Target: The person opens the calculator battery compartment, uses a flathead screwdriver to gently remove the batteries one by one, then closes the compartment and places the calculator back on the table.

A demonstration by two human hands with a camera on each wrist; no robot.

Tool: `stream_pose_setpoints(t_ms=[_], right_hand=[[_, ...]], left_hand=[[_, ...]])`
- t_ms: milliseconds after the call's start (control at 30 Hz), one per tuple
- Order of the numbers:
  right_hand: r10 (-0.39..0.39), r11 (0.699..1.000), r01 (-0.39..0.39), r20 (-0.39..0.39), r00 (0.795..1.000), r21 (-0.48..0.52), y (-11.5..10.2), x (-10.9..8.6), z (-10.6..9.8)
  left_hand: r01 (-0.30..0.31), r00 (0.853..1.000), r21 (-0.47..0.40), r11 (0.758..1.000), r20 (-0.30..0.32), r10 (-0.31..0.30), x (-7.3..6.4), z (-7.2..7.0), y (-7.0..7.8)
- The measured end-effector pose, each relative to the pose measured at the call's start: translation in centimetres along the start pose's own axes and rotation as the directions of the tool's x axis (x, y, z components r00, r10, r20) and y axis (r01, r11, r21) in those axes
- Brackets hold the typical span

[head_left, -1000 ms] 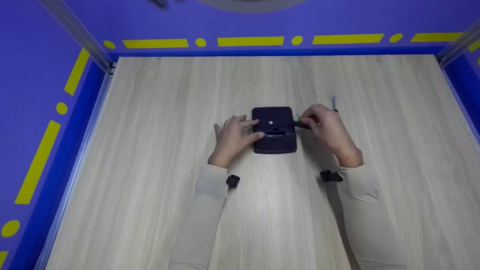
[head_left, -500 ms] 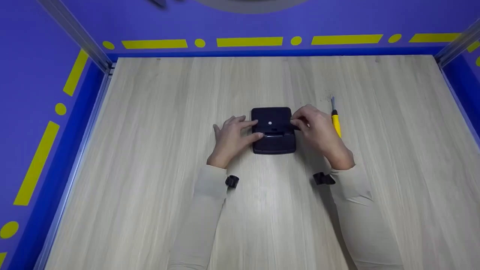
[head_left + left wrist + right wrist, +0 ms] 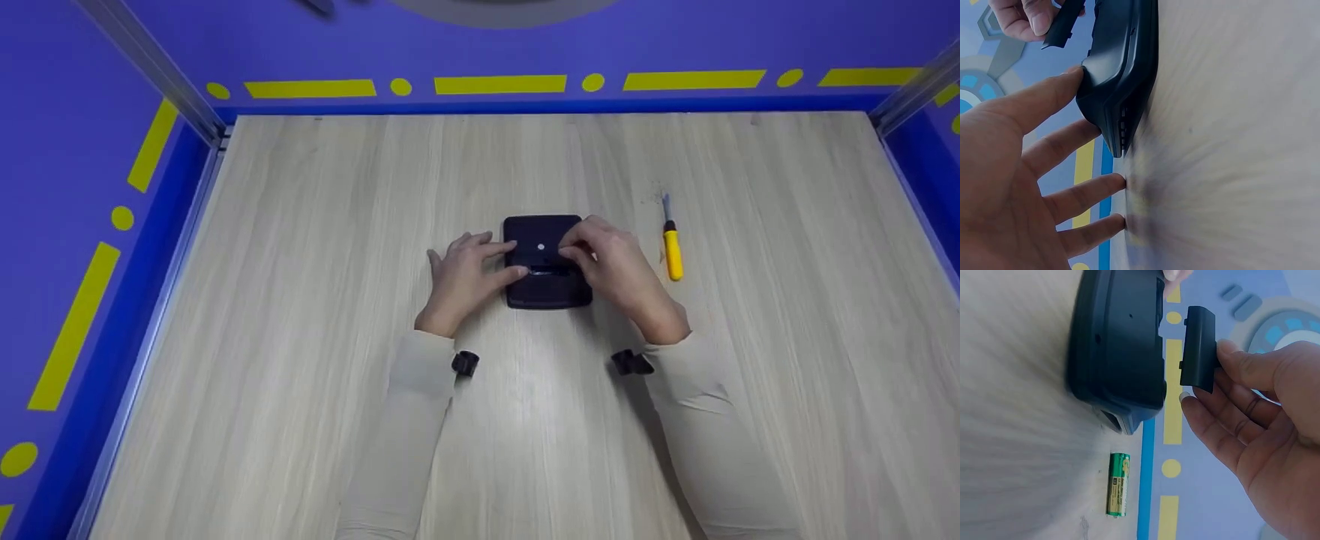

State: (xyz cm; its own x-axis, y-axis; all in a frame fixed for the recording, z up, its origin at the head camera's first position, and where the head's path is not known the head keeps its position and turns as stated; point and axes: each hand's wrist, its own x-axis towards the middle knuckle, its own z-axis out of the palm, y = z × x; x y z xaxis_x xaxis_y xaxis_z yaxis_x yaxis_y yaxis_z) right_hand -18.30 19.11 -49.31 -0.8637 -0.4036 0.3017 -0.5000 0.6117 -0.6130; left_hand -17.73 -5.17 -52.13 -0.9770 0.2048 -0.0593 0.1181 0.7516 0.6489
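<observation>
A black, flat, rounded device [image 3: 547, 295], perhaps a desk calculator, lies with its underside up, showing a white round spot and an open battery slot [image 3: 549, 271]. My left hand [image 3: 466, 277] steadies its left side, thumb and index finger straight against the device, the other fingers on the table. Above the device's right part, my right hand [image 3: 611, 259] pinches a small black battery cover [image 3: 1199, 349] between thumb and fingers. The cover is held up off the device, its tabs towards it. In the right wrist view, a green battery [image 3: 1118, 486] lies beside the device; the right hand hides it from the head view.
A yellow-handled screwdriver [image 3: 673, 255] lies on the wooden table [image 3: 337, 225] to the right of the right hand, tip pointing away. Small dark specks lie by its tip. Blue walls with yellow marks [image 3: 500, 85] border the table at the back and sides.
My right hand, with the battery cover, has moved left from beside the device to over it. This uncovers the screwdriver's handle. The left hand stays in place.
</observation>
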Motion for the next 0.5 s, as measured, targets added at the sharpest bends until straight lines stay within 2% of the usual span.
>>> stream_pose_setpoints(t_ms=[500], right_hand=[[-0.04, 0.999, 0.04, 0.023, 0.999, 0.001, -0.2, 0.0, 1.5]], left_hand=[[0.007, 1.0, -0.006, 1.0, 0.004, -0.007, -0.1, 0.0, 0.0]])
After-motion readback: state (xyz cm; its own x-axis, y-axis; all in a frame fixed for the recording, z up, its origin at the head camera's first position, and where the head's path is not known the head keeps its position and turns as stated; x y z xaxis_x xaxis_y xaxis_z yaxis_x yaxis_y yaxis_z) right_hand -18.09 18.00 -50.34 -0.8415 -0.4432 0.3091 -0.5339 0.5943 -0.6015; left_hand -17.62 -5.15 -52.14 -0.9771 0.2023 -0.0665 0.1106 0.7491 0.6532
